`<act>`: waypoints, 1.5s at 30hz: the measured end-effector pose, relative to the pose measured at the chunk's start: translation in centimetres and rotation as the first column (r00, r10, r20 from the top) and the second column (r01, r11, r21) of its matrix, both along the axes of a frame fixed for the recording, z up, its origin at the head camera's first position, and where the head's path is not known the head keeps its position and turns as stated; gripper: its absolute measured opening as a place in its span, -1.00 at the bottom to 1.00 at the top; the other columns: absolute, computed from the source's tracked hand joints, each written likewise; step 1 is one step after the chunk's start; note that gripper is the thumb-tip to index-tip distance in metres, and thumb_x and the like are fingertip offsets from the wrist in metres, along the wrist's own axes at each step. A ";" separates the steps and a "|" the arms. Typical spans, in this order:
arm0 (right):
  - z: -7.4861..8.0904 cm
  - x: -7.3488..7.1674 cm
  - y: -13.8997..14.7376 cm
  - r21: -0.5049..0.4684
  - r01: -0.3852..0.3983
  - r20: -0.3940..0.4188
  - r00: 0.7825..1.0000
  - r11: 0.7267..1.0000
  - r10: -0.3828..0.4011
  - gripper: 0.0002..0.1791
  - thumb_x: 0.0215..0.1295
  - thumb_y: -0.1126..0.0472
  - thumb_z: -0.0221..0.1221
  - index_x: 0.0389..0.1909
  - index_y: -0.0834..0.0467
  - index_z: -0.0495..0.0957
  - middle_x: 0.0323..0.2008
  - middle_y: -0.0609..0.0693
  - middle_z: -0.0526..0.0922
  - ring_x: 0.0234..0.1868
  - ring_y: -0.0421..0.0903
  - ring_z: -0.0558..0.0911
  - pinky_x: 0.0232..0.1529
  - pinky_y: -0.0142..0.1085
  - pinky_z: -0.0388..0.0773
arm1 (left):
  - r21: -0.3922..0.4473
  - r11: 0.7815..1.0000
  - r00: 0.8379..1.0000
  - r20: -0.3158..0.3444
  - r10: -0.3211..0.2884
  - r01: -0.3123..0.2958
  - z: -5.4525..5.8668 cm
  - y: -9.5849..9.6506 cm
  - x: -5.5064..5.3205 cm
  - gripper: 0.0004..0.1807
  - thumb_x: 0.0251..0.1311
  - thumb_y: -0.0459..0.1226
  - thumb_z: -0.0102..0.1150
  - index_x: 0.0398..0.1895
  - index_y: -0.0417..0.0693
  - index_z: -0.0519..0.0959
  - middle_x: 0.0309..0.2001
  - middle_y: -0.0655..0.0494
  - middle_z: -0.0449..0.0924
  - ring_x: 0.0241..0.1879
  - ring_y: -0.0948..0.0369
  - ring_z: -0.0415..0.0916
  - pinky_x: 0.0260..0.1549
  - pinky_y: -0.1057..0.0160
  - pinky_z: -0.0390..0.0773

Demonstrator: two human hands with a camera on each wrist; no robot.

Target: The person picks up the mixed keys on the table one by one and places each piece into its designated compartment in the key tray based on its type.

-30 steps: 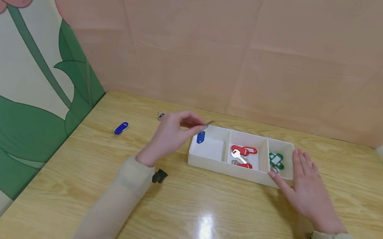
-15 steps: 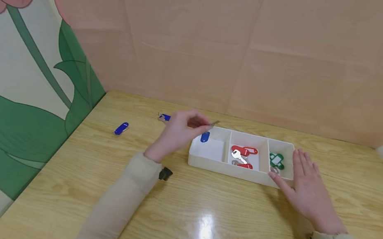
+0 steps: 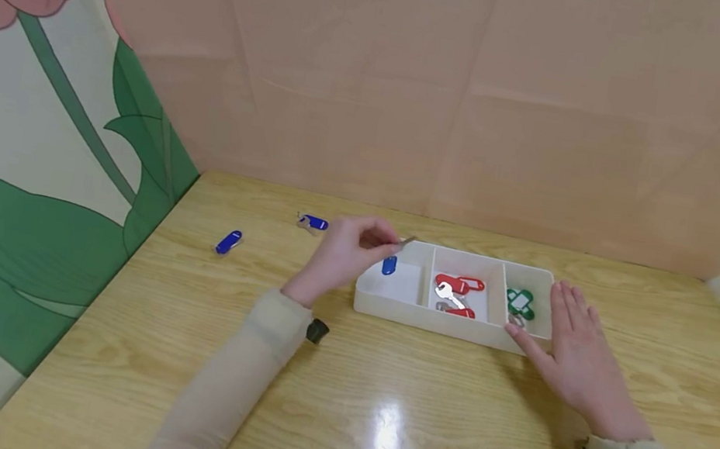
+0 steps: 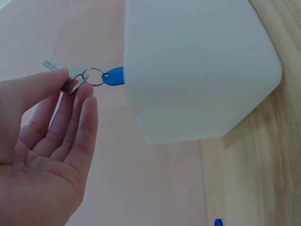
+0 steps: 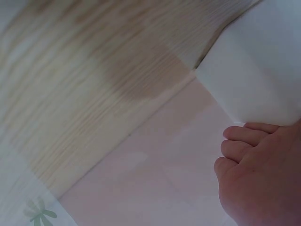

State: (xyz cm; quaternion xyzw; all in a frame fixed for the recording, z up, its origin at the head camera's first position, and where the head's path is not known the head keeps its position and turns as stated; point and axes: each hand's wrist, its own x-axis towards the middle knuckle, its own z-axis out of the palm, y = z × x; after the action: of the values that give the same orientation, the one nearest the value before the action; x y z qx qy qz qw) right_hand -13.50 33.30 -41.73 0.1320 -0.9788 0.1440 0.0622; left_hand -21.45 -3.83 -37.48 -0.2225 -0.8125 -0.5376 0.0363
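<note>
My left hand (image 3: 349, 258) pinches a silver key (image 4: 75, 75) between thumb and fingers, above the left end of a white tray (image 3: 429, 320). From the key's ring hangs a blue key tag (image 3: 389, 265), its lower part inside the left compartment; the tray wall hides part of it in the left wrist view. My right hand (image 3: 582, 358) rests against the tray's right end, fingers along the outer side and thumb at the front corner. Red key tags (image 3: 452, 282) with a silver key lie in the middle compartment. Green key tags (image 3: 520, 302) lie in the right one.
Two more blue-tagged keys lie on the wooden table (image 3: 317, 406) left of the tray: one blue tag (image 3: 228, 241) further left, another blue tag (image 3: 314, 222) nearer the back edge. A pink backdrop (image 3: 458, 99) rises behind the table, with a flower-printed panel (image 3: 133, 141) at left.
My left hand has moved to the right with the key, and the hanging blue tag has shifted right and slightly lower in the left compartment. The right hand stays in place.
</note>
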 end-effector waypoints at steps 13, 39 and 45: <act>0.0 0.1 0.0 -0.012 0.009 -0.002 1.000 1.000 -0.009 0.12 0.44 -0.27 0.13 0.58 0.38 -0.24 0.57 0.39 -0.22 0.58 0.19 -0.34 0.50 0.06 -0.46 | -0.043 0.999 1.000 0.022 0.023 -0.022 -1.4 0.4 -0.7 -0.93 0.32 -0.30 0.36 -0.18 -0.04 0.71 -0.25 0.23 0.69 -0.27 0.28 0.62 -0.23 0.35 0.64; 0.2 0.0 -0.1 -0.007 0.008 0.010 1.000 1.000 -0.008 0.13 0.45 -0.29 0.10 0.59 0.36 -0.27 0.58 0.35 -0.26 0.58 0.16 -0.38 0.49 0.04 -0.50 | -0.081 0.992 0.995 0.034 0.099 -0.096 -1.3 1.0 -1.7 -0.82 0.33 -0.25 0.36 -0.06 -0.07 0.70 -0.08 0.12 0.68 0.02 0.11 0.59 0.11 0.08 0.57; 0.0 -0.1 -0.2 -0.004 0.015 0.014 1.000 1.000 -0.015 0.14 0.43 -0.31 0.10 0.59 0.34 -0.28 0.59 0.33 -0.28 0.58 0.14 -0.40 0.49 0.03 -0.50 | -0.076 0.991 0.993 0.025 0.116 -0.114 -1.4 0.6 -1.5 -0.78 0.35 -0.18 0.35 -0.01 -0.03 0.68 -0.10 0.21 0.66 -0.01 0.16 0.58 0.10 0.12 0.57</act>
State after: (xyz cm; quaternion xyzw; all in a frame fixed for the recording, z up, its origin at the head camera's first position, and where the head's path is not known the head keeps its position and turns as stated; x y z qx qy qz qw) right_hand -13.55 33.15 -41.71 0.1237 -0.9798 0.1466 0.0565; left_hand -23.00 -3.19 -38.89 -0.1686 -0.8439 -0.5071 0.0467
